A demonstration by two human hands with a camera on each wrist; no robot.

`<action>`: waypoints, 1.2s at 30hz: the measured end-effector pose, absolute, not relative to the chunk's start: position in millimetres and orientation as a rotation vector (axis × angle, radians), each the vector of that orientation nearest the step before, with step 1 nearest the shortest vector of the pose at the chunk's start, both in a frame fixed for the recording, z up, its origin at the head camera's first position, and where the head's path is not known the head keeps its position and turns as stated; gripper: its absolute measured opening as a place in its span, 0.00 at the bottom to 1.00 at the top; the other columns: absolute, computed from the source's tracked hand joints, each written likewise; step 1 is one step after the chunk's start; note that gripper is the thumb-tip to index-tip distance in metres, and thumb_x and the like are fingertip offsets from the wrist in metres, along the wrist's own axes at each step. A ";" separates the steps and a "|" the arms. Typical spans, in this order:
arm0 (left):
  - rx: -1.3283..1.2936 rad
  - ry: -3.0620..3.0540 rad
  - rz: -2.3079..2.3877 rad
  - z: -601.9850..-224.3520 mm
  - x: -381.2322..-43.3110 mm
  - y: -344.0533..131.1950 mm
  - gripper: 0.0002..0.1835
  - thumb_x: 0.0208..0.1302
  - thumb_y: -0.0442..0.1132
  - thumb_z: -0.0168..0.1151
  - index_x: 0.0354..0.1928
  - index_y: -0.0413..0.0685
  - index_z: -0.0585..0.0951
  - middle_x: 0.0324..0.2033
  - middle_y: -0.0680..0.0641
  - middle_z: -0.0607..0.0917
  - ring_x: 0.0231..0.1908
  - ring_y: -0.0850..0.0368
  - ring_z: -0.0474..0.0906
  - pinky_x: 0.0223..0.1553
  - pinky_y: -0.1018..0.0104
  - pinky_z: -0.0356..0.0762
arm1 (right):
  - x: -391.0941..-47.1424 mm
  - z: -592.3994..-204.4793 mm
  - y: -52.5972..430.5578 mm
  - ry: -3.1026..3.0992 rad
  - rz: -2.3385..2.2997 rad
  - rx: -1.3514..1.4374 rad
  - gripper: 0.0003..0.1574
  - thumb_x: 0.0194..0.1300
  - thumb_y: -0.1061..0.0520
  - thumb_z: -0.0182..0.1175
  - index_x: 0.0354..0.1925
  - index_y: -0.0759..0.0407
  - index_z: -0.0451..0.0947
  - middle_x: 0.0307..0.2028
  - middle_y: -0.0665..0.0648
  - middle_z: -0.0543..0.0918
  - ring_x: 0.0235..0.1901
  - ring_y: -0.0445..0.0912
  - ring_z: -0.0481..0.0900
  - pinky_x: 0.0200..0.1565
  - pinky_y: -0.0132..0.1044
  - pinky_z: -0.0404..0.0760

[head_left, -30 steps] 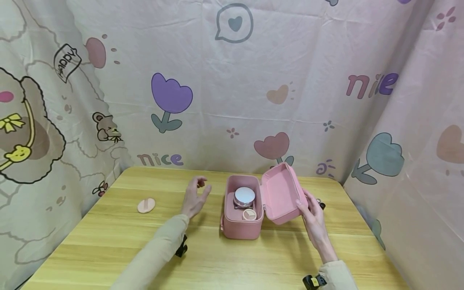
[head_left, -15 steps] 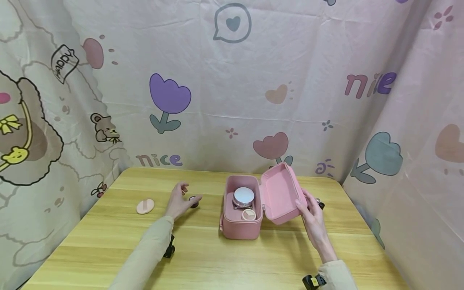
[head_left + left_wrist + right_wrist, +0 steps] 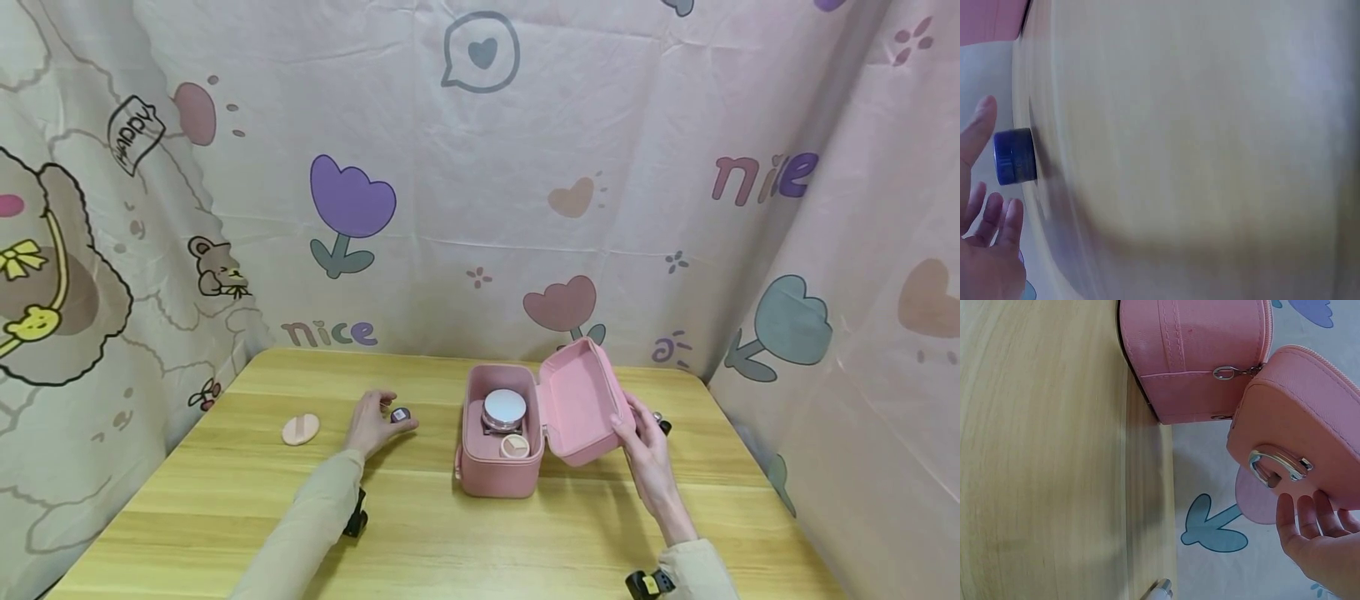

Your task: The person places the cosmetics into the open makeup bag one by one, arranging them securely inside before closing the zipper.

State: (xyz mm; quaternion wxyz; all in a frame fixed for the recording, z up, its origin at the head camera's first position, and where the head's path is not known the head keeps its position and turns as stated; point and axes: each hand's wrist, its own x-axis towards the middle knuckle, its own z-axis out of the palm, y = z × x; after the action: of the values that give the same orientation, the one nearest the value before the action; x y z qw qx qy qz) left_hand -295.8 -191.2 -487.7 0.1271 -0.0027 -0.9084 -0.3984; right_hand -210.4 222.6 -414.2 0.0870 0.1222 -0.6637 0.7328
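A small dark blue jar (image 3: 401, 414) stands on the table with a pale label on its top. My left hand (image 3: 367, 427) is around it, thumb on the near side and fingers on the far side. In the left wrist view a gap shows between the thumb and the blue jar (image 3: 1015, 156). My right hand (image 3: 649, 446) holds the raised lid (image 3: 579, 404) of a pink cosmetic case (image 3: 498, 481), thumb over the rim and fingers behind. Inside the case lie a round white-topped item (image 3: 505, 407) with a silvery side and a smaller round beige item (image 3: 515, 447).
A beige powder puff (image 3: 301, 429) lies on the wooden table (image 3: 442, 542), left of my left hand. Behind my right hand a dark item (image 3: 664, 426) with a silvery end is partly hidden. A printed curtain (image 3: 465, 192) hangs beyond the table's far edge.
My left hand has moved left, away from the case, and lowered around the blue jar, which now shows between thumb and fingers. My right hand and the lid have stayed put.
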 end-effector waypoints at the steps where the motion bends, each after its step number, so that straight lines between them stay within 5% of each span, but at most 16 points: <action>1: -0.017 -2.649 -1.142 -488.2 -296.1 -190.4 0.37 0.37 0.51 0.73 0.51 0.41 0.71 0.45 0.40 0.74 0.45 0.46 0.73 0.48 0.54 0.72 | -210.4 -414.6 222.5 -1.971 2.185 0.359 0.32 0.65 0.61 0.47 0.65 0.62 0.50 0.60 0.64 0.62 0.54 0.42 0.71 0.52 0.27 0.74; 17: -0.046 -2.666 -1.065 -487.2 -296.2 -187.3 0.23 0.39 0.40 0.73 0.40 0.38 0.79 0.34 0.41 0.82 0.34 0.52 0.75 0.39 0.59 0.73 | -211.8 -416.9 223.6 -1.970 2.174 0.394 0.33 0.66 0.61 0.47 0.65 0.64 0.48 0.61 0.65 0.60 0.54 0.42 0.70 0.52 0.27 0.74; 36: -0.031 -2.686 -1.075 -477.9 -293.4 -185.5 0.23 0.41 0.40 0.72 0.42 0.40 0.79 0.36 0.41 0.82 0.36 0.51 0.77 0.42 0.57 0.75 | -222.5 -434.2 229.4 -1.860 2.173 0.569 0.34 0.64 0.57 0.49 0.65 0.64 0.51 0.58 0.57 0.67 0.53 0.40 0.71 0.51 0.27 0.74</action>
State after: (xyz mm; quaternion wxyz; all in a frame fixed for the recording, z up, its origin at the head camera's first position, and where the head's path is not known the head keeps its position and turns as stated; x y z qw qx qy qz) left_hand -293.4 -185.5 -477.9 0.1240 -0.0107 -0.9212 -0.3687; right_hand -222.5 229.4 -434.2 0.1122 0.1940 -0.6337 0.7404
